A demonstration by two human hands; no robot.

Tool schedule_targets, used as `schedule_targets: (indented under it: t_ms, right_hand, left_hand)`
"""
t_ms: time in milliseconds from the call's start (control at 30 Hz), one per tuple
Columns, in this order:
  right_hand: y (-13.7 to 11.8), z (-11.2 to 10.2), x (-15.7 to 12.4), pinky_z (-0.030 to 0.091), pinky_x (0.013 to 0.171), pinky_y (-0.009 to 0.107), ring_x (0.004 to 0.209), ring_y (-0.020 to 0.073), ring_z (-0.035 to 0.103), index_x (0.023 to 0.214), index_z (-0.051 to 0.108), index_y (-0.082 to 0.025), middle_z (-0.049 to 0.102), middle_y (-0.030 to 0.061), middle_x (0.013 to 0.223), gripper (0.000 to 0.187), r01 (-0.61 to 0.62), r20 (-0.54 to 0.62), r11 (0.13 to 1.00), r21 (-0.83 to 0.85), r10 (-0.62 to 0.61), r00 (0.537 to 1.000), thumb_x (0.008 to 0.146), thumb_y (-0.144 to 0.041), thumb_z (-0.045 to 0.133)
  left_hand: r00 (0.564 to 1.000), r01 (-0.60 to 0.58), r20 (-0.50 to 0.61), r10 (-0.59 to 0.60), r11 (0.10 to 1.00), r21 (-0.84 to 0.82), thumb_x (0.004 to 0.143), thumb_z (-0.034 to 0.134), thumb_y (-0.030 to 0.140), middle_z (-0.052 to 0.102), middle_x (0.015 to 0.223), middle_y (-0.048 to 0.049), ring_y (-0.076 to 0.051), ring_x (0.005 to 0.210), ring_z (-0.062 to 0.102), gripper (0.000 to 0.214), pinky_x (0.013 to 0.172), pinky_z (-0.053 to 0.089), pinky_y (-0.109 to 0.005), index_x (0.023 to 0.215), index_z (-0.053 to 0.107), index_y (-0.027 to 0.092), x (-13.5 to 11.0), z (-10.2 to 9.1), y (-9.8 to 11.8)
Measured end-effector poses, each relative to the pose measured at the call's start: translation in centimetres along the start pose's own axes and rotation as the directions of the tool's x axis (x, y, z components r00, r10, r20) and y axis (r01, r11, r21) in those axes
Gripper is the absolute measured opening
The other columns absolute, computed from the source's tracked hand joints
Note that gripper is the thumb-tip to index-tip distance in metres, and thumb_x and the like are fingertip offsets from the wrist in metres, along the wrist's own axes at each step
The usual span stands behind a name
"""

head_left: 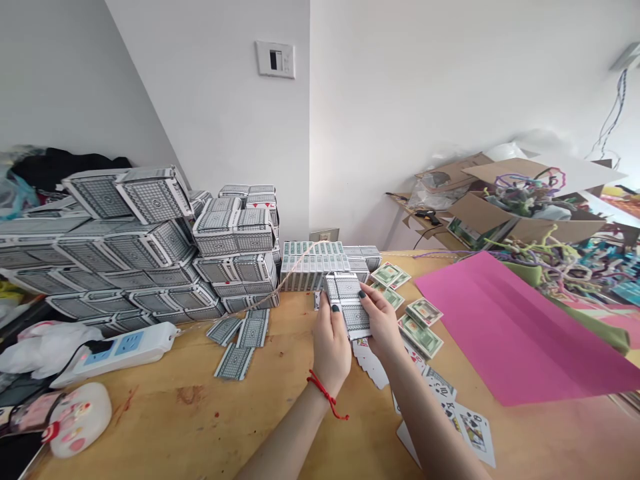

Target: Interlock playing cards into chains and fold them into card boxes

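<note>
from where i stand, both hands are closed around one piece: a block of grey patterned cards, held just above the table, in front of a row of green-printed blocks. the left hand grips its near left side, thumb up on the patterned face; the right hand grasps the right side, thumb near the top edge. the undersides and the hidden fingers i can't make out.

to handle it well, i'd say, keep the pressure even from both sides, lay the thumbs flat instead of pinching, and square the edges before squeezing harder, since thin card probably bows or slips out of line.

the table is pale wood, scuffed with reddish-brown marks. at left rises a tall stack of patterned blocks, with loose face-down cards in front of it and a power strip beside it. face-up playing cards spread by the right forearm, green-printed bundles lie beyond them, and a pink sheet covers the right side. farther back sits an open cardboard box heaped with colourful fuzzy strands, and behind everything a white wall carries a small panel.
</note>
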State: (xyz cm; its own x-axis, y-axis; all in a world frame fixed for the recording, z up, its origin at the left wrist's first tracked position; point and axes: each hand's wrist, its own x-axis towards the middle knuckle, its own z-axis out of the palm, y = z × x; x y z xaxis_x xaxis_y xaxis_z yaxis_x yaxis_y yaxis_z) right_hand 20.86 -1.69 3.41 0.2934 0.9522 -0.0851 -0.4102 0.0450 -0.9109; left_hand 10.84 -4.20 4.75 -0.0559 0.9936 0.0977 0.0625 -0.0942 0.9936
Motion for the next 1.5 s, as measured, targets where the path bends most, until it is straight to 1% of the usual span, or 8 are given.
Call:
schedule_targets:
  t_ms: [200,367,533,833,1000,1167,1367,1500]
  right_hand:
    - [-0.1,0.1,-0.2,0.049,0.073,0.031,0.090,0.0218,0.061,0.099,0.063,-0.022,0.067,0.0033,0.100,0.036,0.009,0.013,1.000,0.016,-0.009,1.000,0.065,-0.035,0.067]
    - [-0.1,0.3,-0.3,0.049,0.070,0.032,0.088,0.0228,0.062,0.100,0.062,-0.021,0.068,0.0049,0.097,0.038,0.019,0.031,1.000,-0.005,-0.019,0.999,0.066,-0.037,0.067]
    - [-0.1,0.5,-0.4,0.049,0.071,0.033,0.087,0.0233,0.062,0.099,0.063,-0.020,0.068,0.0053,0.096,0.038,0.024,0.026,1.000,-0.005,-0.024,0.999,0.065,-0.037,0.068]
    - [0.0,0.3,-0.2,0.049,0.066,0.032,0.085,0.0237,0.062,0.100,0.063,-0.021,0.068,0.0052,0.096,0.040,0.014,0.010,1.000,-0.010,-0.014,1.000,0.064,-0.038,0.067]
    - [0.0,0.3,-0.2,0.049,0.070,0.032,0.088,0.0230,0.061,0.100,0.063,-0.021,0.068,0.0048,0.098,0.037,0.030,0.002,0.999,-0.023,-0.030,1.000,0.066,-0.037,0.065]
    - [-0.1,0.3,-0.4,0.048,0.073,0.034,0.090,0.0233,0.060,0.101,0.062,-0.022,0.067,0.0051,0.098,0.037,0.079,-0.034,0.991,-0.105,-0.083,0.996,0.068,-0.038,0.063]
    - [0.1,0.4,-0.5,0.048,0.075,0.034,0.091,0.0231,0.059,0.102,0.062,-0.021,0.067,0.0053,0.099,0.037,0.112,-0.048,0.985,-0.133,-0.120,0.992,0.069,-0.039,0.062]
    - [0.1,0.3,-0.4,0.048,0.074,0.033,0.089,0.0223,0.060,0.101,0.062,-0.022,0.067,0.0048,0.096,0.035,0.102,-0.026,0.988,-0.114,-0.105,0.994,0.069,-0.038,0.063]
  left_hand:
    - [1.000,0.005,-0.027,-0.006,1.000,-0.017,0.088,0.032,0.025,0.045,0.134,-0.0081,-0.022,0.124,0.040,0.046,0.099,0.036,-0.033,0.134,0.033,0.021,0.1,0.1,-0.3]
    - [1.000,0.024,0.013,-0.023,0.996,-0.089,0.086,0.037,0.023,0.054,0.125,-0.0075,-0.022,0.118,0.046,0.043,0.096,0.039,-0.034,0.129,0.039,0.022,0.9,-0.3,-0.6]
    - [0.998,0.035,0.058,-0.027,0.990,-0.138,0.084,0.040,0.020,0.057,0.120,-0.0079,-0.020,0.114,0.049,0.042,0.092,0.041,-0.032,0.126,0.043,0.021,1.4,-0.7,-0.5]
    - [0.996,-0.002,0.093,0.014,0.992,-0.128,0.086,0.035,0.019,0.054,0.123,-0.0069,-0.019,0.117,0.046,0.042,0.099,0.035,-0.034,0.127,0.042,0.023,1.2,-0.6,-0.2]
    - [0.992,0.000,0.122,0.019,0.988,-0.157,0.087,0.035,0.021,0.053,0.124,-0.0059,-0.018,0.119,0.044,0.041,0.100,0.035,-0.033,0.127,0.041,0.024,1.1,-0.7,0.1]
    - [0.993,0.037,0.117,-0.019,0.986,-0.160,0.087,0.034,0.023,0.053,0.125,-0.0048,-0.018,0.122,0.042,0.041,0.099,0.036,-0.032,0.128,0.041,0.024,0.9,-0.8,0.5]
    - [0.991,0.070,0.129,-0.043,0.974,-0.216,0.085,0.035,0.021,0.052,0.128,-0.0047,-0.018,0.123,0.040,0.044,0.098,0.038,-0.031,0.128,0.041,0.024,0.7,-0.8,0.5]
    - [0.979,0.104,0.200,-0.050,0.958,-0.269,0.082,0.037,0.016,0.049,0.130,-0.0042,-0.019,0.122,0.041,0.049,0.098,0.039,-0.034,0.129,0.039,0.026,0.7,-1.2,0.8]
